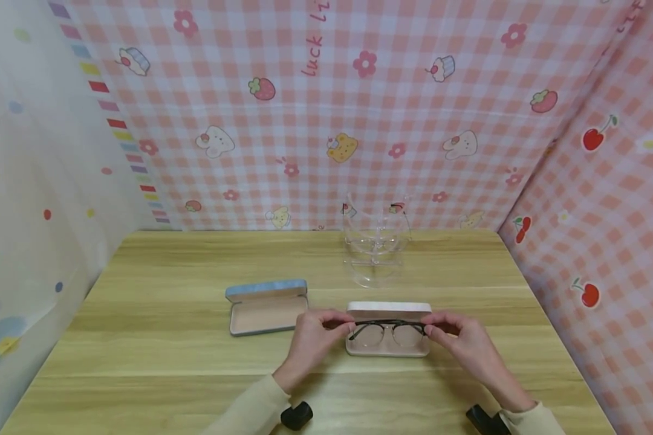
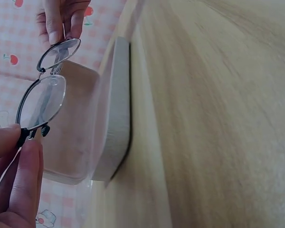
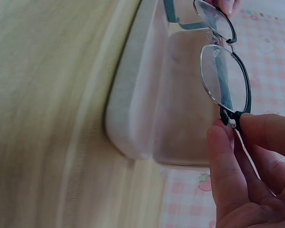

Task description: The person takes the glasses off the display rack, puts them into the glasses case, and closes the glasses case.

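A pair of eyeglasses (image 1: 390, 328) with dark upper rims and clear lenses is held over an open white glasses case (image 1: 388, 352) with a pinkish lining. My left hand (image 1: 317, 338) pinches the frame's left corner between thumb and fingers. At the opposite corner my right hand (image 1: 465, 344) grips the frame the same way. Both wrist views show the temples folded behind the lenses of the eyeglasses (image 2: 42, 102). The case's lid (image 3: 187, 95) stands raised behind them. Whether the eyeglasses touch the case's lining, I cannot tell.
To the left lies an open blue glasses case (image 1: 269, 311) with a beige lining. Behind the white case stands a clear display stand (image 1: 374, 263), with thin-framed glasses on it. Patterned cloth (image 1: 326, 121) hangs along the wooden table's (image 1: 168, 356) back and sides.
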Motion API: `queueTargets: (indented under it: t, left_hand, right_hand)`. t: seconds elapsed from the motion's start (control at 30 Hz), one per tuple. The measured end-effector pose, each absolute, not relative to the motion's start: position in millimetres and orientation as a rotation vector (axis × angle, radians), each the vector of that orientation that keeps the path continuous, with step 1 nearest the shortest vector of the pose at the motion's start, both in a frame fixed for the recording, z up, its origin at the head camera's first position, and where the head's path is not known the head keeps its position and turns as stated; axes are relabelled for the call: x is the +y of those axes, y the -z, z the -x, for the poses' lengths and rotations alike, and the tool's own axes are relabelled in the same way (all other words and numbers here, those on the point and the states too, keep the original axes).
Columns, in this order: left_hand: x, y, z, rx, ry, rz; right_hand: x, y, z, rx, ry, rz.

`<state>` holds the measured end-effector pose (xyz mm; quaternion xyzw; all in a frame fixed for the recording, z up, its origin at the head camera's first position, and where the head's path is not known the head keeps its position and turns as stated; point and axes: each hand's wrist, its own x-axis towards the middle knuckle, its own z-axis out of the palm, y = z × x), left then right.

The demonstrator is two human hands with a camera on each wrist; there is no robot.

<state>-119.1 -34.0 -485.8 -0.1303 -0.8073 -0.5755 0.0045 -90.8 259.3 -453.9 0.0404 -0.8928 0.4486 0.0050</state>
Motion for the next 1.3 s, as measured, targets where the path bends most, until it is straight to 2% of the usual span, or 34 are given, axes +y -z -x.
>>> queueTargets:
  t: [0.6, 1.3]
  left_hand:
    - [-33.0, 501.8, 130.8, -2.698, 1.557, 0.469]
    - [-30.5, 503.6, 137.5, -2.779, 1.394, 0.525]
  right_hand:
    - [261.0, 474.5, 98.2, -2.803, -1.375, -0.249]
    - [261.7, 479.1, 104.4, -2.944, -1.203, -0.168]
